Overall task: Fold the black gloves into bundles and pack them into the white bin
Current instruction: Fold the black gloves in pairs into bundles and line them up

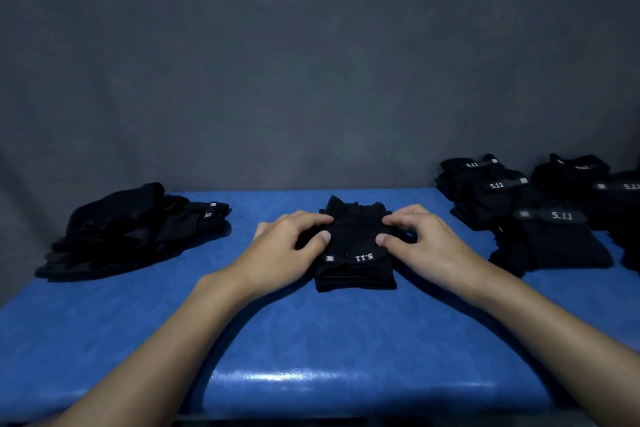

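Left hand [287,250], right hand [429,246] palms down — fingers curled, thumbs inward.

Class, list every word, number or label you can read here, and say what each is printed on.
"5.11", upside down: centre glove bundle.
"5.11": front right glove.
"5.11": middle right glove.
"5.11": rear right glove.
Far right glove print: cut off by the frame edge.
Left pile label: too blurred to read.
Small white tags: unreadable.

Dim, bluish lighting. The blue worktop [311,340] carries a white glare streak along its near edge and soft shadows. The black glove pile [131,229] loses detail; corners darken, edges bow.
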The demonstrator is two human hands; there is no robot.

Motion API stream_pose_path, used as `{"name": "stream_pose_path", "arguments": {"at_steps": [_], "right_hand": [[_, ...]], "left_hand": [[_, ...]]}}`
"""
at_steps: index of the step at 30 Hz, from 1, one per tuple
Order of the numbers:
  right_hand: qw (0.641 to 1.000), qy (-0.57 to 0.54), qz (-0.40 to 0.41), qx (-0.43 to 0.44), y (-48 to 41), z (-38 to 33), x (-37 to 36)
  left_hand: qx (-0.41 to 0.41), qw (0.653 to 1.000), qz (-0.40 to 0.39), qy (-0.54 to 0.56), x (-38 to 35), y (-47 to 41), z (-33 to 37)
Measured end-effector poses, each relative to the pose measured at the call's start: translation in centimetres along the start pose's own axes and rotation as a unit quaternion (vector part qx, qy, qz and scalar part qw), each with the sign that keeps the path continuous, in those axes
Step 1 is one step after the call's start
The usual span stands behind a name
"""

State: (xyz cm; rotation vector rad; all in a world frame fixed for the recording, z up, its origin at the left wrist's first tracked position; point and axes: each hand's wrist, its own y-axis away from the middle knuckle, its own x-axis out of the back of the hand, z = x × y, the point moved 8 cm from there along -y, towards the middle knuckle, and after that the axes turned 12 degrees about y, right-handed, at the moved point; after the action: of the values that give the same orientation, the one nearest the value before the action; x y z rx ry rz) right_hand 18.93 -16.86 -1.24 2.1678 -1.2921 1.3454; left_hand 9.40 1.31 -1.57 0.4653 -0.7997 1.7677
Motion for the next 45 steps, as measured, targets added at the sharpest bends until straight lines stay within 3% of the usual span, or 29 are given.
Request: {"name": "stream_pose_path", "arguments": {"at_steps": [5,9,13,23,32,37,45], "right_hand": [[1.000,-0.019,0.004,-0.014,-0.1,0.1,0.2],[0.991,-0.083,0.083,0.064,0.5,-2.0,2.5],[0.990,-0.072,0.036,0.120,1.0,-3.4,1.5],[0.972,0.154,-0.102,0.143,1.4,-2.3,-1.4],[0.973,0.024,-0.055,0.221,2.9,-4.1,1.5],[0.968,0.055,-0.108,0.218,3.8,-3.0,1.2],[0.969,0.077,-0.076,0.222,3.9,-3.0,1.3]], "left_hand": [[-0.016,0.999,0.011,0.031,0.3,0.0,0.4],[-0.074,0.994,0.052,0.068,1.6,0.1,1.9],[-0.137,0.990,0.031,0.009,1.1,0.4,3.4],[-0.061,0.981,-0.104,-0.154,-1.1,0.7,1.0],[-0.046,0.979,-0.113,-0.163,-1.0,1.1,1.1],[-0.054,0.981,-0.107,-0.149,-0.9,1.2,1.7],[-0.099,0.983,-0.114,-0.104,0.3,3.1,3.8]]}}
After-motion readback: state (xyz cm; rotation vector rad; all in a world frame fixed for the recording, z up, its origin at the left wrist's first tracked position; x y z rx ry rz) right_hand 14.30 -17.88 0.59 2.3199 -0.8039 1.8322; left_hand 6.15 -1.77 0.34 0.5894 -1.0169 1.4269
